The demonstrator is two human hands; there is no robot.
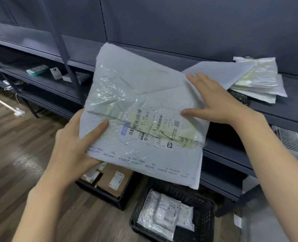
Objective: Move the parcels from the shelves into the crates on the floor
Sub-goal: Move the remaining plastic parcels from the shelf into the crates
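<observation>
Grey parcel (141,109): held in the air before the shelf (284,95), above two black crates (204,217). Left hand (71,145) grips its lower-left edge, thumb on top. Right hand (214,100) lies flat on its right side, fingers straight.

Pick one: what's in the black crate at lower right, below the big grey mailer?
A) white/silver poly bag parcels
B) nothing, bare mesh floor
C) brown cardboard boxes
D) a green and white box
A. The right crate holds white and silver poly bag parcels with printed labels; the brown cardboard boxes sit in the other crate to its left.
</observation>
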